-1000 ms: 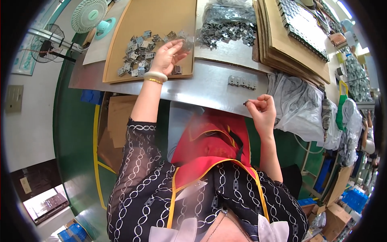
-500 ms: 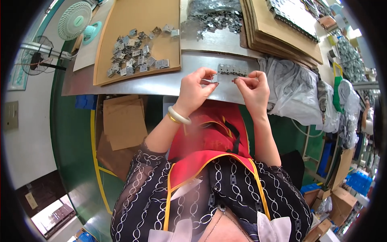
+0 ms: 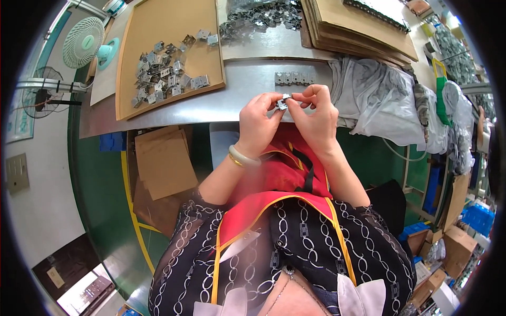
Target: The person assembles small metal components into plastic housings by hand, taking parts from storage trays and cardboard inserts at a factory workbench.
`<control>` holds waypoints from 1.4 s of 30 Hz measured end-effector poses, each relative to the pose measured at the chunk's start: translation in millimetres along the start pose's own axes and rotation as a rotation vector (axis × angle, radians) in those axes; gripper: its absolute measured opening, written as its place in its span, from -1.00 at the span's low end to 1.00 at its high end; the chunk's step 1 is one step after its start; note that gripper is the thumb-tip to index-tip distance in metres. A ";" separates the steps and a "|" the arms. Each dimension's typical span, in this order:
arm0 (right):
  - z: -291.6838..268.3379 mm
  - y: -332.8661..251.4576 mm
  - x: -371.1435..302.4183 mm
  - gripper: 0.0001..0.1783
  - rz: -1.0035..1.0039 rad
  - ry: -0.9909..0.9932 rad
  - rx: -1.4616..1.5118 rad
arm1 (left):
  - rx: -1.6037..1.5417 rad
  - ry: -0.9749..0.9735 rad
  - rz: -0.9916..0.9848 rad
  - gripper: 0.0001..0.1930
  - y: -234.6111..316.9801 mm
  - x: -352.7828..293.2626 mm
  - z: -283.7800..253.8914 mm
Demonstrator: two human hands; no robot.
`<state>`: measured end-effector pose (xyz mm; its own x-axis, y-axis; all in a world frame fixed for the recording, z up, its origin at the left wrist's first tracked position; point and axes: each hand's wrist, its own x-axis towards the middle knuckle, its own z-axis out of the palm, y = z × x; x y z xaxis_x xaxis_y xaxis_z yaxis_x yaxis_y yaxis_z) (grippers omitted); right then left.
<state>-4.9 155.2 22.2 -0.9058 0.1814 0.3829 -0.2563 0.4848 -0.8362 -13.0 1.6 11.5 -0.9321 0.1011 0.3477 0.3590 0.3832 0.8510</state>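
My left hand [image 3: 258,120] is closed on a small silver metal bracket [image 3: 281,105] over the near edge of the steel table [image 3: 242,79]. My right hand [image 3: 318,115] meets it there, thumb and forefinger pinched on a small dark piece against the bracket. The fingers hide most of that piece. Just beyond my hands, a short row of similar metal parts [image 3: 295,78] stands side by side on the steel.
A shallow cardboard tray [image 3: 195,31] at the left holds a loose heap of metal brackets [image 3: 163,73]. Many small metal parts [image 3: 261,23] lie at the back. Stacked cardboard sheets [image 3: 363,37] and grey plastic bags [image 3: 363,100] are on the right; a fan [image 3: 84,42] stands far left.
My hands were apart and have come together, the right moving left until its small piece meets the bracket. The view has shifted slightly.
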 end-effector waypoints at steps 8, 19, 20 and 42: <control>-1.2 2.7 0.6 -0.59 -0.057 -0.014 -0.056 | -0.049 0.056 -0.012 -0.69 1.2 -1.7 7.8; -6.3 -4.9 9.8 -0.69 -0.062 -0.083 -0.161 | -0.081 0.099 0.018 -0.74 -1.0 -4.0 16.8; -5.9 -4.9 10.1 -0.71 -0.086 -0.088 -0.184 | -0.049 0.108 0.055 -0.74 -1.2 -4.0 16.8; -25.9 24.5 15.0 -0.59 0.172 -0.456 0.303 | -0.048 0.089 0.312 -0.67 -9.1 -13.9 12.6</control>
<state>-16.0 191.9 17.6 -0.9798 -0.1836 0.0794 -0.1166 0.2019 -0.9724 -3.8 8.3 -6.0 -0.7701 0.1253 0.6255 0.6301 0.3025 0.7152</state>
